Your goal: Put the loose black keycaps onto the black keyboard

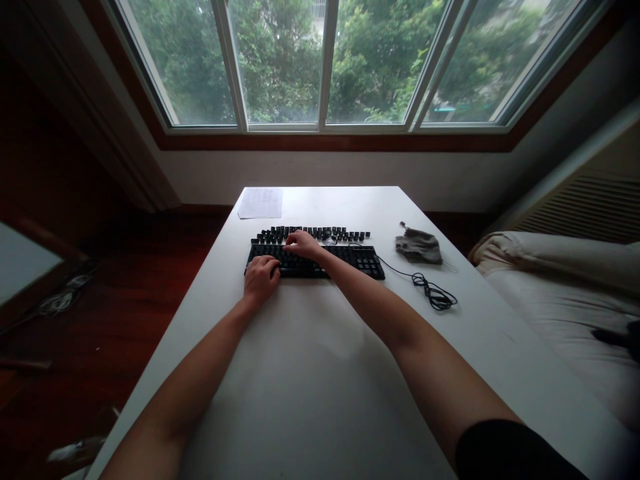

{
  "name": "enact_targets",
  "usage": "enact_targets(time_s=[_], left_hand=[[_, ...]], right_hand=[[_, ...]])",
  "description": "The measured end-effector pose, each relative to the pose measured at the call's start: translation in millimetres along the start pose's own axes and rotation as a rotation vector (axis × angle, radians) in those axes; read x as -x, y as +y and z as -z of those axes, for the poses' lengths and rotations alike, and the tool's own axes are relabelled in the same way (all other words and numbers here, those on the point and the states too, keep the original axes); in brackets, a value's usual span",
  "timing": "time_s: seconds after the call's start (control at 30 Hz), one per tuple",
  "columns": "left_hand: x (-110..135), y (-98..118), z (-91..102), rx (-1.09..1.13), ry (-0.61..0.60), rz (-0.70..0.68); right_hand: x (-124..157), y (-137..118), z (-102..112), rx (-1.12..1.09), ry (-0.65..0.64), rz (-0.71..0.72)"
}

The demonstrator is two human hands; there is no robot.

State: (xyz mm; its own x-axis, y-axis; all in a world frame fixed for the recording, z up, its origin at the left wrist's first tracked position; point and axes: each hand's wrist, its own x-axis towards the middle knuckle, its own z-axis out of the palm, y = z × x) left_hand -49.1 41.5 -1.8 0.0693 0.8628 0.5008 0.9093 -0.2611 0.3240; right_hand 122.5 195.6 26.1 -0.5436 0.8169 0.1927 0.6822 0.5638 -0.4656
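Observation:
A black keyboard [350, 259] lies across the far half of a white table [310, 373]. A row of loose black keycaps [320, 234] lies just behind it. My left hand [260, 277] rests curled on the keyboard's near left corner, gripping its edge. My right hand [303, 244] reaches over the keyboard's upper left part, fingertips down at the keycap row; whether it pinches a cap is hidden. The keyboard's black cable [433, 293] coils on the table to the right.
A sheet of paper [261, 203] lies at the table's far left corner. A crumpled grey cloth [419, 245] sits right of the keyboard. A bed with pale bedding [565, 293] stands at the right, dark wooden floor at the left, a wide window ahead.

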Motion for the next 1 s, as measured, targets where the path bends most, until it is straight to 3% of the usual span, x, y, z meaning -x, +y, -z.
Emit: enact_targets(time_s=[0.23, 0.63, 0.83, 1.0], left_hand=[[0.0, -5.1, -3.4, -0.012, 0.010, 0.043], [0.2, -8.4, -9.1, 0.000, 0.002, 0.019], [-0.3, -6.7, -8.7, -0.004, -0.016, 0.024], [-0.7, -3.8, -6.6, 0.003, -0.024, 0.004]], right_hand=[[15.2, -10.0, 0.3, -0.021, -0.077, 0.061], [27.3, -25.1, 10.5, 0.028, -0.102, -0.014], [25.8, -19.4, 2.2, 0.030, -0.105, -0.029], [27.6, -17.1, -8.6, 0.042, -0.028, -0.012]])
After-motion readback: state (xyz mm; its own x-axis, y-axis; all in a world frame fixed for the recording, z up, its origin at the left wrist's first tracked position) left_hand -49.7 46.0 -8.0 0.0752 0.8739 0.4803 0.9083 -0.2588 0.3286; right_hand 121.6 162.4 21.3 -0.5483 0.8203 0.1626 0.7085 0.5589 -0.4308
